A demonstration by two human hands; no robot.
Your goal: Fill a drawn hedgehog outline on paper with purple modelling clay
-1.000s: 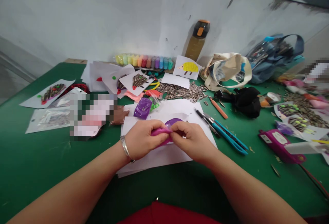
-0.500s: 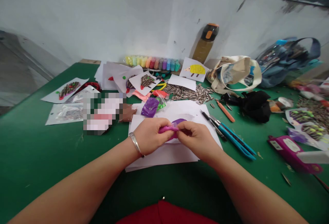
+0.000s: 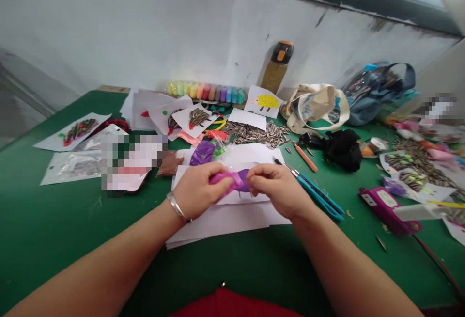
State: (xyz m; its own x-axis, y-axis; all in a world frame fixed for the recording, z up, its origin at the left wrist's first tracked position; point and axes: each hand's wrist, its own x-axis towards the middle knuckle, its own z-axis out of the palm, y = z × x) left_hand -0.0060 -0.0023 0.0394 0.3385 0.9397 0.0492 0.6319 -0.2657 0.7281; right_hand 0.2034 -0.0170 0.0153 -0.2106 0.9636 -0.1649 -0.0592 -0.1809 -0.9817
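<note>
Both my hands meet over a stack of white paper sheets [image 3: 232, 217] on the green table [image 3: 54, 229]. My left hand [image 3: 199, 191], with a silver bracelet on the wrist, pinches one end of a small pink packet of clay [image 3: 225, 179]. My right hand [image 3: 278, 188] pinches the other end, fingers closed. A purple clay shape [image 3: 244, 176] shows on the paper just behind the packet, partly hidden by my fingers.
Blue-handled tools [image 3: 319, 196] lie right of the paper. A pile of sunflower seeds [image 3: 254, 134], seed-and-clay pictures [image 3: 196, 117], a row of coloured clay pots [image 3: 203, 91], a bottle [image 3: 278, 65], bags [image 3: 316, 106] and a purple device [image 3: 387, 201] crowd the table's back and right.
My hands have kept their pinch on the pink packet and worked it slightly. The head view shifted, first left and then back right.
</note>
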